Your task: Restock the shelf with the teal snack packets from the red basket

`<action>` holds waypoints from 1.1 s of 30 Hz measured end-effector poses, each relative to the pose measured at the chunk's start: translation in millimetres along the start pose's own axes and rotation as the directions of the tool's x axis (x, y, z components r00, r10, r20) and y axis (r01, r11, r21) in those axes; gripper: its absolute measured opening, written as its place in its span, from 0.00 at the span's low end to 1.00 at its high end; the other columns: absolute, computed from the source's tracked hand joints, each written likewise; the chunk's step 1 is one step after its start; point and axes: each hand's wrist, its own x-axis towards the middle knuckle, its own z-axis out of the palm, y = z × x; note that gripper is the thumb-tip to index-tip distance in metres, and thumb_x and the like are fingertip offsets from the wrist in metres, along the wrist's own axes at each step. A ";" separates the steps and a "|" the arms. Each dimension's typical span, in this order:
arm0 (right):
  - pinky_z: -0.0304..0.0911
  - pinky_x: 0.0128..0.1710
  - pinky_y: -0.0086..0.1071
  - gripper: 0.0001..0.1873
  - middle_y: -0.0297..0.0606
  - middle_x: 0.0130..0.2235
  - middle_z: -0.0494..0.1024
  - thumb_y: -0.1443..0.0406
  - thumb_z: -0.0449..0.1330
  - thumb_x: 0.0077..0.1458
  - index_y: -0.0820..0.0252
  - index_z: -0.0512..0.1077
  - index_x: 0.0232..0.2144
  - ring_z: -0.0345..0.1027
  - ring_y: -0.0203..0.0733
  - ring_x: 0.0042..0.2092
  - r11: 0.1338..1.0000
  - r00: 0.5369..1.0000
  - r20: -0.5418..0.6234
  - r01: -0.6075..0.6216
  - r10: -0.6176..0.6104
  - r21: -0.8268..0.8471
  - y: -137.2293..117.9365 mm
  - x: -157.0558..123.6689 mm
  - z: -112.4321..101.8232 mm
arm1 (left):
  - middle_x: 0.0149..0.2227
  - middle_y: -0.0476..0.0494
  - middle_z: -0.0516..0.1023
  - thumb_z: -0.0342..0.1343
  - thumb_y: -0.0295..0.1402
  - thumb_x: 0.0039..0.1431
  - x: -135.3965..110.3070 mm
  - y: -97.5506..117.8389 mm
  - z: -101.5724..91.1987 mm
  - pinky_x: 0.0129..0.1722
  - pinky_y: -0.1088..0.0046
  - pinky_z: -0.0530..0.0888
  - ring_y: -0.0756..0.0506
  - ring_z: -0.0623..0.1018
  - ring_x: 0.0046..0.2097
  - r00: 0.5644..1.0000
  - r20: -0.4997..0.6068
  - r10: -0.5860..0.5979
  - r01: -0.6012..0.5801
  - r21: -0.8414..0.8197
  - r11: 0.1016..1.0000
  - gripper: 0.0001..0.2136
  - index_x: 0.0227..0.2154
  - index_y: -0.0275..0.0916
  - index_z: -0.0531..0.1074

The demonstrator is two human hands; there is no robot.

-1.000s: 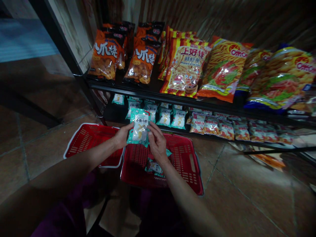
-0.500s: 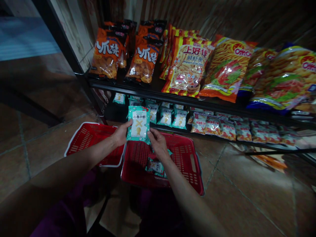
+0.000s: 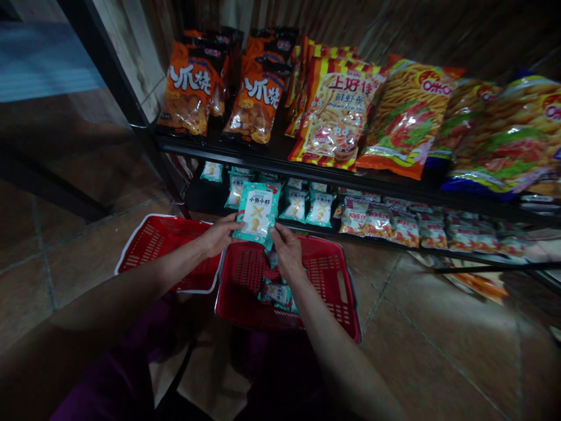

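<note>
There are two baskets (image 3: 149,242), two shelves (image 3: 214,140), one left hand (image 3: 220,236), one right hand (image 3: 287,250) and one held packet (image 3: 258,213).

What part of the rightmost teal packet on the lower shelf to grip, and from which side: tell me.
Pinch the rightmost teal packet by its side edges, probably best from the front. Its printed face points outward, while the upper shelf above it likely limits reach from the top. The left hand and right hand hold another packet, so one would likely need freeing first.
</note>
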 end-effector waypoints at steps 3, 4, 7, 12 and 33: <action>0.65 0.52 0.45 0.22 0.37 0.43 0.80 0.55 0.65 0.45 0.58 0.74 0.42 0.72 0.44 0.44 0.999 1.000 0.028 0.006 -0.007 0.031 -1.2 -0.4 0.7 | 0.42 0.37 0.79 0.58 0.21 0.49 1.1 -1.2 0.3 0.41 0.68 0.76 0.44 0.79 0.41 1.000 -0.006 0.005 -0.005 -0.017 1.000 0.16 0.43 0.34 0.74; 0.65 0.52 0.45 0.22 0.37 0.44 0.80 0.55 0.65 0.45 0.58 0.74 0.42 0.72 0.44 0.44 0.999 0.999 0.048 0.014 -0.016 0.052 -1.7 -0.7 1.1 | 0.42 0.37 0.79 0.58 0.21 0.49 1.6 -1.4 0.4 0.41 0.68 0.76 0.44 0.79 0.40 1.000 -0.014 0.006 -0.006 -0.023 1.000 0.16 0.43 0.33 0.73; 0.66 0.51 0.45 0.22 0.36 0.44 0.80 0.58 0.66 0.44 0.56 0.74 0.43 0.73 0.44 0.45 0.995 0.995 0.099 0.021 -0.031 0.099 -2.6 -1.9 2.6 | 0.41 0.37 0.79 0.57 0.20 0.50 2.6 -1.6 -0.3 0.40 0.68 0.76 0.44 0.79 0.40 0.999 -0.054 0.006 -0.008 -0.026 1.000 0.16 0.44 0.33 0.73; 0.65 0.52 0.46 0.26 0.37 0.46 0.79 0.60 0.67 0.43 0.55 0.72 0.47 0.73 0.45 0.47 0.997 0.986 0.164 0.007 -0.020 0.083 -2.2 -3.0 3.2 | 0.39 0.38 0.80 0.59 0.20 0.49 2.7 -2.5 -2.3 0.37 0.69 0.76 0.43 0.79 0.38 0.997 -0.068 0.026 -0.028 -0.034 0.999 0.15 0.41 0.33 0.74; 0.61 0.57 0.45 0.29 0.37 0.53 0.74 0.64 0.66 0.43 0.54 0.68 0.50 0.69 0.44 0.52 0.991 0.981 0.190 0.008 -0.033 0.133 -7.1 -6.7 10.2 | 0.44 0.39 0.79 0.61 0.15 0.43 0.0 -10.3 3.8 0.52 0.64 0.70 0.44 0.78 0.45 0.996 0.072 0.058 -0.052 -0.084 0.995 0.31 0.53 0.37 0.68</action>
